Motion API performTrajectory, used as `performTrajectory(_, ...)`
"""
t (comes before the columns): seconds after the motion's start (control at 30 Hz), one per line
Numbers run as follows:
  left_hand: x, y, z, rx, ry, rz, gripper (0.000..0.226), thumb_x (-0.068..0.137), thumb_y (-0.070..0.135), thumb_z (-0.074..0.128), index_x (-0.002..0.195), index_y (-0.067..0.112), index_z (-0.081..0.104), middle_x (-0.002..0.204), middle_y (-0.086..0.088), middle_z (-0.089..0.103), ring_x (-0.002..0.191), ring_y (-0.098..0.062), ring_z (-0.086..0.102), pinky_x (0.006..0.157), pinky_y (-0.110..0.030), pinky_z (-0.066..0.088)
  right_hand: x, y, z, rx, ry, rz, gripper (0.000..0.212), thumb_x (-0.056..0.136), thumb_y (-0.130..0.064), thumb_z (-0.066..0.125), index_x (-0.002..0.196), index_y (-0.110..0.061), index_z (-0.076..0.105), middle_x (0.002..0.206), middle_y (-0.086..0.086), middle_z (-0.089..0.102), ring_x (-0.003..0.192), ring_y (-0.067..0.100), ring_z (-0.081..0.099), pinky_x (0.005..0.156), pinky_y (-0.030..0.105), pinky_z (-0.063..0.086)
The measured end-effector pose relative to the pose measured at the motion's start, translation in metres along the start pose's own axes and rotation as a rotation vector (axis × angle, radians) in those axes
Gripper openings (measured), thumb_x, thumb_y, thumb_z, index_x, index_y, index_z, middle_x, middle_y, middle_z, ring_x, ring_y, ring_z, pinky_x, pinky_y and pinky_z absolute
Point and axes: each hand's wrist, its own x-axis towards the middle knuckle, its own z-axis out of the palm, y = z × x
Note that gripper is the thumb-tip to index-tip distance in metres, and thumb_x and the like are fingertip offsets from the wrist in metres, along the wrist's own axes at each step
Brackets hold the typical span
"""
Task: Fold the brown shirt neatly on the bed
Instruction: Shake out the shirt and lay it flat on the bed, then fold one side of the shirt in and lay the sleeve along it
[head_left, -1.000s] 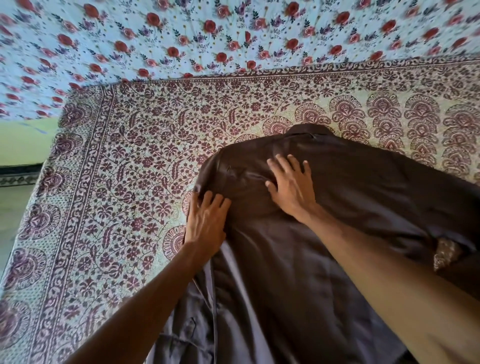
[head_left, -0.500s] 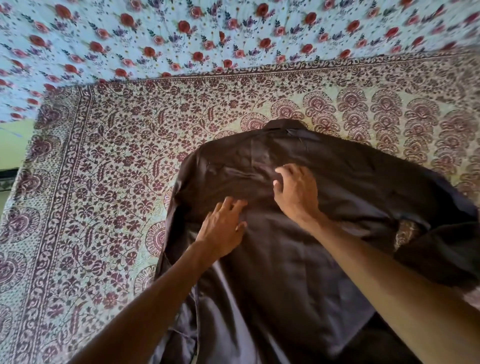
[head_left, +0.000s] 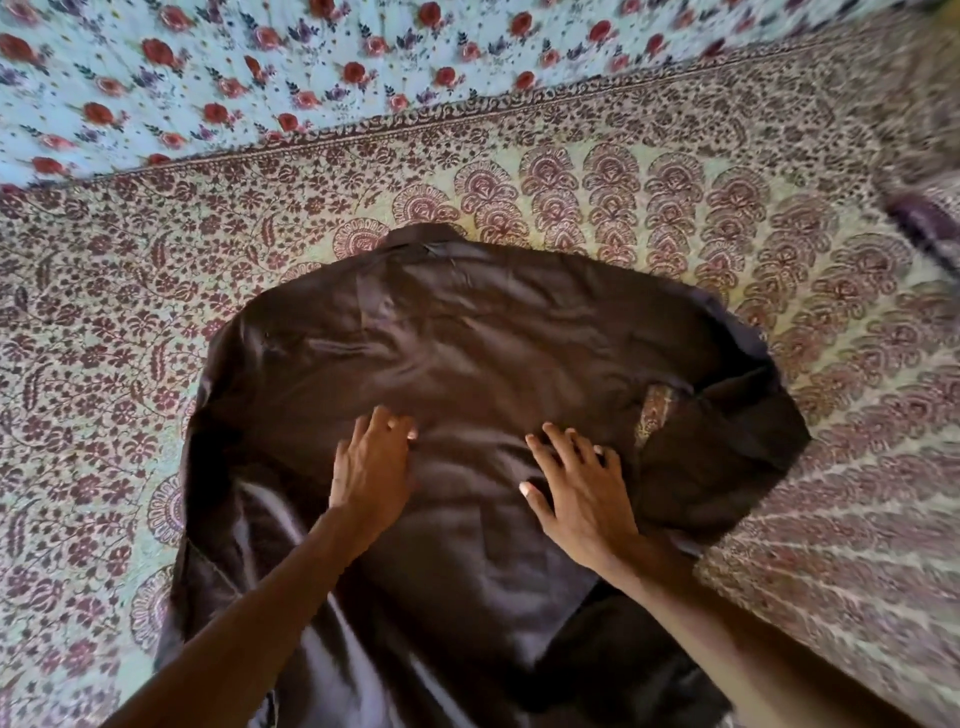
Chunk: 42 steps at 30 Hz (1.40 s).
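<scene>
- Head view: brown shirt (head_left: 467, 364) lying back-up on the patterned bedspread (head_left: 104, 322), collar away from the wearer.
- Left hand (head_left: 371, 467), right hand (head_left: 582, 493): fingers spread flat, grasping nothing.
- Smoothing advised: press outward toward the bunched right sleeve (head_left: 727, 441) before folding.

A brown shirt (head_left: 467, 332) of smooth woven cloth with a faint sheen, creased across its back, lies on a matt cotton-like bedspread (head_left: 675, 218) printed in maroon paisley; at the far side, a matt floral sheet (head_left: 260, 67) in pale blue.
</scene>
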Motion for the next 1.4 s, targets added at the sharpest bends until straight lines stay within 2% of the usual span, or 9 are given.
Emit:
performTrajectory(0.2,0.037,0.080,0.024,0.031,-0.023,0.211,0.067,0.081,0.045,0.064,0.140,0.037,0.031,0.146,0.004,0.027,0.133,-0.024,0.029,0.099,-0.051,0.043,0.028,0.031,-0.020,0.249,0.217,0.066,0.014,0.088,-0.027,0.057,0.079,-0.021,0.065,0.080,-0.002,0.059,0.076,0.024,0.061,0.060,0.036,0.050)
performTrajectory(0.4,0.068,0.127,0.027,0.182,-0.281,0.152,0.110,0.064,0.063,0.073,0.149,0.043,0.007,0.157,0.003,0.000,0.142,-0.032,0.011,0.100,-0.060,0.038,0.062,0.106,-0.027,0.071,-0.026,0.226,0.055,0.091,-0.050,0.051,0.142,-0.034,0.040,0.149,0.003,0.036,0.134,0.029,0.035,0.095,0.054,0.041)
performTrajectory(0.53,0.064,0.143,0.026,0.255,-0.375,0.065,0.130,0.057,0.056,0.083,0.150,0.039,-0.006,0.156,-0.001,-0.007,0.139,-0.038,0.012,0.095,-0.056,0.047,0.051,0.130,-0.024,-0.066,-0.118,0.155,0.064,0.093,-0.065,0.031,0.151,-0.039,0.021,0.159,-0.003,0.022,0.141,0.030,0.027,0.093,0.058,0.039)
performTrajectory(0.63,0.059,0.150,0.031,0.305,-0.444,0.029,0.140,0.055,0.052,0.086,0.149,0.036,-0.017,0.156,-0.004,-0.012,0.138,-0.043,0.011,0.094,-0.051,0.050,0.053,0.141,-0.030,0.020,-0.120,0.157,0.057,0.096,-0.057,0.036,0.148,-0.033,0.032,0.157,-0.004,0.027,0.140,0.027,0.031,0.095,0.056,0.040)
performTrajectory(0.8,0.071,0.169,0.025,0.222,-0.450,-0.065,0.102,0.075,0.036,0.076,0.150,0.032,0.008,0.154,-0.008,0.002,0.137,-0.045,0.020,0.093,-0.054,0.047,0.031,0.154,-0.047,0.165,0.268,0.440,0.031,0.086,-0.030,0.060,0.115,-0.020,0.060,0.125,0.003,0.055,0.115,0.031,0.050,0.086,0.047,0.041)
performTrajectory(0.93,0.074,0.195,0.037,0.020,-0.148,0.030,0.057,0.084,0.033,0.065,0.136,0.026,0.040,0.142,-0.003,0.029,0.127,-0.035,0.036,0.094,-0.055,0.046,0.008,0.151,-0.045,0.227,0.173,0.804,0.069,0.075,-0.050,0.070,0.131,-0.018,0.044,0.140,0.013,0.039,0.121,0.038,0.042,0.092,0.053,0.040)
performTrajectory(1.03,0.073,0.216,0.051,0.005,-0.193,0.030,0.069,0.079,0.044,0.069,0.138,0.037,0.035,0.144,-0.001,0.024,0.127,-0.039,0.030,0.097,-0.061,0.041,0.006,0.149,-0.042,0.378,0.073,0.998,0.085,0.074,-0.053,0.073,0.139,-0.016,0.033,0.142,0.019,0.035,0.124,0.043,0.040,0.095,0.057,0.041)
performTrajectory(1.13,0.074,0.223,0.058,0.020,-0.194,-0.019,0.078,0.074,0.046,0.073,0.139,0.040,0.032,0.145,-0.003,0.019,0.130,-0.041,0.025,0.099,-0.065,0.037,0.014,0.158,-0.042,0.426,0.078,0.927,0.050,0.080,-0.026,0.072,0.123,-0.011,0.049,0.122,0.016,0.055,0.107,0.037,0.056,0.085,0.046,0.047)
performTrajectory(1.4,0.085,0.220,0.056,0.056,-0.275,-0.007,0.088,0.068,0.049,0.077,0.140,0.041,0.027,0.149,-0.004,0.011,0.132,-0.046,0.019,0.096,-0.065,0.042,0.036,0.268,-0.095,0.194,0.399,0.867,0.041,0.078,-0.006,0.075,0.115,-0.008,0.059,0.120,0.015,0.057,0.112,0.031,0.053,0.095,0.043,0.046)
